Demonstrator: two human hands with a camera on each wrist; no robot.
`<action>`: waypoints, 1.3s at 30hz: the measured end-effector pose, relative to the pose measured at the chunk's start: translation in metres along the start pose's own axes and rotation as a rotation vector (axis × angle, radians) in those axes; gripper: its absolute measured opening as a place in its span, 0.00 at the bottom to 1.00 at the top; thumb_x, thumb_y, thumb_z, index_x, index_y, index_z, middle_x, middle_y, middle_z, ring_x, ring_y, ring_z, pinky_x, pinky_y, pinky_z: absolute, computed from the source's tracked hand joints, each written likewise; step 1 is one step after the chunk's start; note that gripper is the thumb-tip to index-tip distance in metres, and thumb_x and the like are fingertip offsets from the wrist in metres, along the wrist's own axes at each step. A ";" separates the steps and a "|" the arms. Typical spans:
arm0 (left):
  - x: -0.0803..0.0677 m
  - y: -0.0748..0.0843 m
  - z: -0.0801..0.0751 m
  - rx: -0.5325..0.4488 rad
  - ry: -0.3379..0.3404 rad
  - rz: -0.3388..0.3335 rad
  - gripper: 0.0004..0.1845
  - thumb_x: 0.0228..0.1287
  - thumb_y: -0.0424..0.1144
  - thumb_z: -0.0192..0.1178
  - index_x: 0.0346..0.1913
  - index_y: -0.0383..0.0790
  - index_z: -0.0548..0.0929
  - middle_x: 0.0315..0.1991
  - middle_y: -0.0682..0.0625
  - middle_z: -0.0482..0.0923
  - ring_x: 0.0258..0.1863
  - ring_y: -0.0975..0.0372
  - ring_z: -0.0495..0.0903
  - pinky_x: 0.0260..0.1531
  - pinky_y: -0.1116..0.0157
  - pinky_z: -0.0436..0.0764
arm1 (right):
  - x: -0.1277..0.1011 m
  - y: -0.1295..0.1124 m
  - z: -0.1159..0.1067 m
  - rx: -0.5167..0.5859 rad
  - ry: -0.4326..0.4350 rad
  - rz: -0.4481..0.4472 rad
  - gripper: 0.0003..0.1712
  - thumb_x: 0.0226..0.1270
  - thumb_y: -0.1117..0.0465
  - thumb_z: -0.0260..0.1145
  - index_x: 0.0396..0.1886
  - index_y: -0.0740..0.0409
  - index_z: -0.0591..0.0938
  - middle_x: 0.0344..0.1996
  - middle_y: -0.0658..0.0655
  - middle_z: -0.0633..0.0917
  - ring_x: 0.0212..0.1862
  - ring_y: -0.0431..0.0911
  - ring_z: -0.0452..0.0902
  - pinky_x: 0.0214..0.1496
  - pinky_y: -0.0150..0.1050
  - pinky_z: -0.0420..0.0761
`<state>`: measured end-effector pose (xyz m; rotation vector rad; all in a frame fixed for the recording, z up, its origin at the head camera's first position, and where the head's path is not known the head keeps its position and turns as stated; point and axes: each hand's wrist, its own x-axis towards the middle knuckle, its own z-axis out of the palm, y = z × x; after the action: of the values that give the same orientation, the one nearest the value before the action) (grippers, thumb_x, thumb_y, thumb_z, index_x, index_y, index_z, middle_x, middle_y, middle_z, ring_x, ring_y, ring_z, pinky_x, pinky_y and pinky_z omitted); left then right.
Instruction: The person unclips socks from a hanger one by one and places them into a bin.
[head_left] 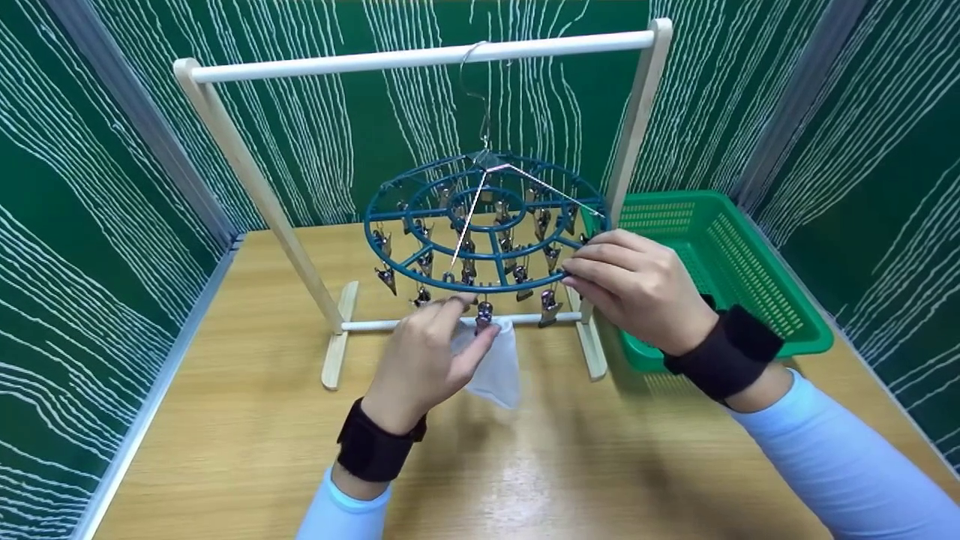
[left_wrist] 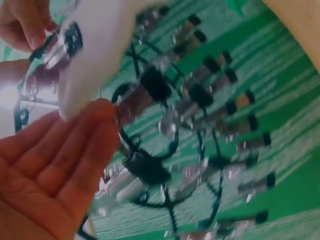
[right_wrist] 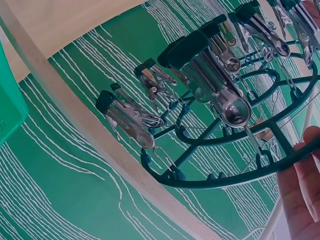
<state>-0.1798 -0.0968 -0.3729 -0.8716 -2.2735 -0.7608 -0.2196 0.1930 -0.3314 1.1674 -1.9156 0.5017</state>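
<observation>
A round blue-green clip hanger (head_left: 499, 289) hangs by its wire hook from the wooden rack, with many metal clips dangling below. My left hand (head_left: 427, 345) is at the near rim, its thumb and fingers pinching a metal clip (head_left: 484, 310). From that clip hangs a small white cloth (head_left: 501, 371). In the left wrist view, the cloth (left_wrist: 95, 55) is blurred beside the fingertips, whose exact contact is partly hidden. My right hand (head_left: 637, 281) grips the hanger's rim at the near right, fingers above and thumb beneath. The right wrist view shows its fingers (right_wrist: 297, 200) against the rim.
The wooden rack (head_left: 420, 60) stands on two feet on the wood-grain table (head_left: 247, 435). A green plastic basket (head_left: 795, 300) sits to the right, close behind my right forearm. Green walls with white streaks (head_left: 67, 225) enclose the table at the back and sides.
</observation>
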 end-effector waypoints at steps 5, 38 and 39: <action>0.003 -0.003 0.002 -0.173 -0.108 -0.108 0.19 0.78 0.40 0.68 0.60 0.27 0.86 0.47 0.39 0.92 0.45 0.53 0.92 0.49 0.57 0.92 | -0.001 -0.001 0.000 -0.010 -0.023 0.009 0.09 0.64 0.69 0.81 0.42 0.67 0.93 0.38 0.65 0.94 0.41 0.59 0.90 0.46 0.54 0.93; 0.004 0.000 0.004 -0.359 -0.077 -0.237 0.07 0.68 0.33 0.75 0.39 0.32 0.88 0.35 0.45 0.90 0.36 0.56 0.90 0.42 0.63 0.92 | -0.030 -0.028 0.001 0.058 0.116 0.092 0.26 0.80 0.44 0.69 0.31 0.62 0.90 0.29 0.58 0.91 0.31 0.51 0.85 0.34 0.43 0.85; 0.004 0.000 0.004 -0.358 -0.073 -0.233 0.07 0.68 0.33 0.76 0.39 0.32 0.88 0.35 0.45 0.90 0.35 0.57 0.90 0.41 0.63 0.92 | -0.032 -0.030 0.003 0.061 0.097 0.090 0.27 0.80 0.43 0.69 0.30 0.61 0.90 0.28 0.57 0.91 0.30 0.50 0.85 0.32 0.43 0.85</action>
<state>-0.1836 -0.0922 -0.3729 -0.8066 -2.3696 -1.2899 -0.1875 0.1935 -0.3618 1.0794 -1.8865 0.6579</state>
